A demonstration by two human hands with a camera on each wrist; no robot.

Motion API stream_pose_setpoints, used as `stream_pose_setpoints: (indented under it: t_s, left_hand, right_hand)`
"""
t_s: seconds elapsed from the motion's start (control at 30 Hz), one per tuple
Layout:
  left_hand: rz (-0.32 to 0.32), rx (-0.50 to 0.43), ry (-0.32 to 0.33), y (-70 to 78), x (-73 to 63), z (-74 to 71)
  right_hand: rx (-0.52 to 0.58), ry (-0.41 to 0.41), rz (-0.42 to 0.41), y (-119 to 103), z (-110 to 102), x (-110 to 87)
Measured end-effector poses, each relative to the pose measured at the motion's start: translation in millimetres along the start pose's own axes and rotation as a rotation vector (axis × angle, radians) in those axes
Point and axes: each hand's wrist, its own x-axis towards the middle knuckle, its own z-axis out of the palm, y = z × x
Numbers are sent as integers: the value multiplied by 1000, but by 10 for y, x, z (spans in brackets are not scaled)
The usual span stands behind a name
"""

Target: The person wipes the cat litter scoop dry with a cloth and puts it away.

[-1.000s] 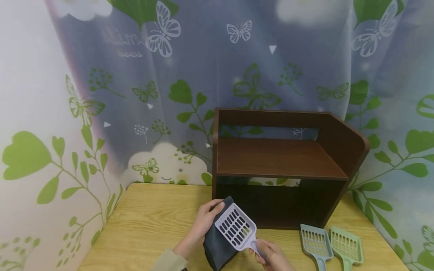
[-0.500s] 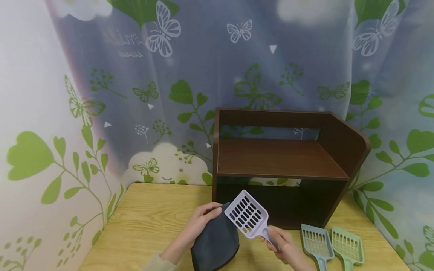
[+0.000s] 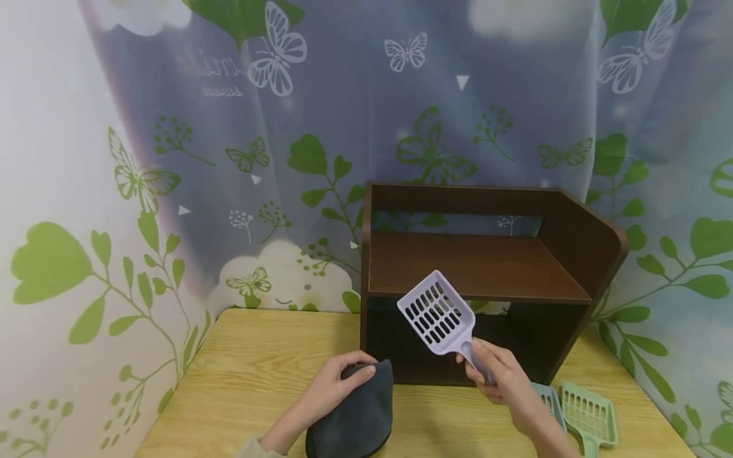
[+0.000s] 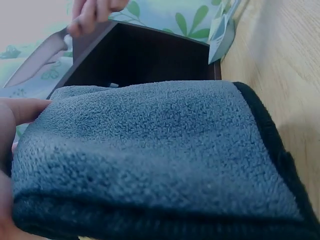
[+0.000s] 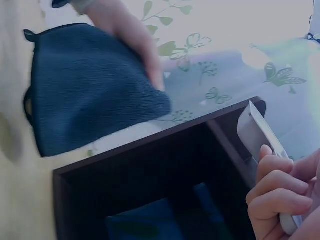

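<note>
My left hand [image 3: 326,389] grips a folded dark grey-blue cloth [image 3: 359,413] by its upper edge, with the thumb lying over the near face. In the left wrist view the cloth's fuzzy surface and dark stitched border fill the foreground. My right hand [image 3: 499,374] holds a pale lavender litter scoop [image 3: 452,340] by the handle, fingers curled round it. The slotted head points up and left, overlapping the middle board of the shelf in the head view. From the right wrist, the scoop [image 5: 256,129] shows edge-on, apart from the cloth [image 5: 95,90].
A dark brown two-tier shelf [image 3: 458,259] stands at the back of the wooden table [image 3: 258,343]. By its right front corner lie a blue litter scoop [image 3: 546,399], partly hidden by my right forearm, and a green one [image 3: 590,410]. A leaf-patterned curtain hangs behind.
The lavender scoop has come off the cloth, moving up and to the right with my right hand. My left hand has drawn the cloth slightly down and left.
</note>
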Motion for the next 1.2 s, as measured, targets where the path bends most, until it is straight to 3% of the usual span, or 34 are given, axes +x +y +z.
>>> stream_pose_setpoints:
  t_s: [0.17, 0.37, 0.8, 1.07, 1.2]
  left_hand:
    - [5, 18, 9, -28, -28, -22]
    - [20, 28, 27, -61, -56, -49]
    - [-1, 84, 62, -106, -147, -128]
    - [5, 108, 70, -139, -177, -143]
    - [1, 111, 74, -149, -180, -151]
  right_hand:
    - [-14, 39, -96, -164, -65, 192]
    - [-77, 52, -103, -384, -56, 453]
    - [16, -32, 21, -650, -7, 1053]
    - [-67, -56, 86, -743, 45, 1396]
    - [-57, -71, 114, -736, 67, 1529]
